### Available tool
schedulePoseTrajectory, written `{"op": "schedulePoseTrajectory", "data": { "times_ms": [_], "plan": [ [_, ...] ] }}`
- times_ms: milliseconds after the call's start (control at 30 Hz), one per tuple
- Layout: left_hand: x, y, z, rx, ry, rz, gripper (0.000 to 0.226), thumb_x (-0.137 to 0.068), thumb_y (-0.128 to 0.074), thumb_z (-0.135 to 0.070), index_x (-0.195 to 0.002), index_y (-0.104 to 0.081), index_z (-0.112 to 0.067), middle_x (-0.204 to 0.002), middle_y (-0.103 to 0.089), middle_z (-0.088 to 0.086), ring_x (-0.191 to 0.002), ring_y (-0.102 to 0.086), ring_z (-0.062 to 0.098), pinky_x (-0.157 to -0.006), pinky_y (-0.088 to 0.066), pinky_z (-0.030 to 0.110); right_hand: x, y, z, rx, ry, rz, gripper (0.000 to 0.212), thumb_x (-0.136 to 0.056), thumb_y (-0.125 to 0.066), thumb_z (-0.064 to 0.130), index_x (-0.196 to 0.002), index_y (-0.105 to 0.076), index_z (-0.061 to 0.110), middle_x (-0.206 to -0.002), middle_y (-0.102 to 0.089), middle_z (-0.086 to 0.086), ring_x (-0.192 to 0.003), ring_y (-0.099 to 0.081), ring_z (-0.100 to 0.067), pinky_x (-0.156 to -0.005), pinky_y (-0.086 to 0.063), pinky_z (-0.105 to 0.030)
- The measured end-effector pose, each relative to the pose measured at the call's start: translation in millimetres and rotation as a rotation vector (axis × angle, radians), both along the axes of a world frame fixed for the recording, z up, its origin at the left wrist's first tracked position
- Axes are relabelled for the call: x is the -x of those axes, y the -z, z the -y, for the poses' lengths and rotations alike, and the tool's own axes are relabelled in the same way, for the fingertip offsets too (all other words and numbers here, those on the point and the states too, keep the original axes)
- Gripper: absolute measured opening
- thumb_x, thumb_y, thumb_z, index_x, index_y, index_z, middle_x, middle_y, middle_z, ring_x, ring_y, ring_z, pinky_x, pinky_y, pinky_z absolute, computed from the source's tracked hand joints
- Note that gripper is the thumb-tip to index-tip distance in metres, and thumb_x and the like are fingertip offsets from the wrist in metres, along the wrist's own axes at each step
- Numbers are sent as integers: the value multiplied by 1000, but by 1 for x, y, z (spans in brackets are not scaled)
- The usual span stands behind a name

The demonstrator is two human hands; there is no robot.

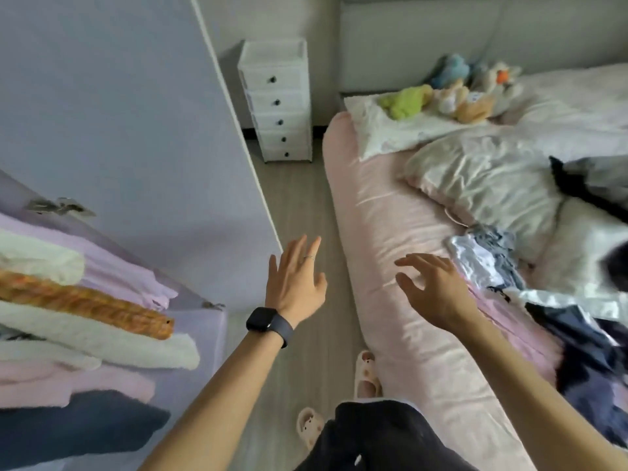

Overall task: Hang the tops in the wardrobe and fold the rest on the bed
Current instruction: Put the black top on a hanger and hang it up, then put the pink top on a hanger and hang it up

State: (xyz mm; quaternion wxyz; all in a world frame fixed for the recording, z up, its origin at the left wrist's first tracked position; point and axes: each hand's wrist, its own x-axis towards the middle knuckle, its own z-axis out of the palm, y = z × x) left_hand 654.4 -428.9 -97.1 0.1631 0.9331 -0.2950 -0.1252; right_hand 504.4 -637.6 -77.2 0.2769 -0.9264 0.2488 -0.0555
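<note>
**Clothes pile** (pixel 503 266): heaped on the bed (pixel 384 232), right side; cut off by the frame edge, pieces tangled (tops cannot be told from the rest).
**Wardrobe garments** (pixel 88 331): packed side by side at left, cut off by the edge, hangers hidden.
**Left hand** (pixel 294 280): fingers straight, empty, over the floor beside the open wardrobe door (pixel 136 113); watch (pixel 266 321) on wrist.
**Right hand** (pixel 431 287): fingers spread, relaxed, holding nothing, above the sheet just beside the pile.
**Around:** drawer unit (pixel 275 100), plush toys (pixel 455 93), slippers (pixel 367 372).
</note>
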Motion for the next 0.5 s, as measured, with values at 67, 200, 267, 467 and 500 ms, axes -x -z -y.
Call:
{"op": "schedulePoseTrajectory", "data": {
  "times_ms": [67,200,267,467,500],
  "plan": [
    [10,5,28,-13,120,-2,69,-99,-47,-35,-159,-15,-30,-167,-11,-1,-153,-8,18,-122,-13,49,34,3,13,-6,112,-5,23,-89,-74,16,-112,-75,17,-120,-72,-2,-118,-57,-25,-104,-39,-39],
    [29,17,89,-44,302,-35,70,-99,-48,-36,-160,-13,-29,-168,-8,-1,-154,-5,19,-120,-18,51,92,13,46,-14,323,-95,27,-90,-74,22,-117,-74,22,-128,-68,-3,-120,-54,-32,-101,-39,-36],
    [38,24,119,-54,359,-64,70,-99,-48,-36,-160,-13,-30,-168,-7,-2,-154,-3,19,-121,-15,53,110,19,67,-39,380,-163,30,-91,-71,26,-121,-72,23,-131,-66,-6,-125,-51,-33,-106,-39,-39],
    [58,63,194,-118,422,-135,69,-98,-48,-33,-159,-16,-28,-167,-7,-3,-153,-1,17,-121,-6,54,139,48,129,-95,463,-234,33,-92,-71,26,-125,-70,21,-141,-61,-4,-122,-54,-36,-103,-39,-37],
    [61,71,199,-140,418,-152,68,-99,-47,-33,-159,-16,-28,-167,-7,-3,-153,-1,17,-121,-6,53,141,55,136,-105,458,-242,33,-92,-71,26,-125,-69,22,-141,-61,-4,-123,-55,-36,-103,-39,-38]
  ]
}}
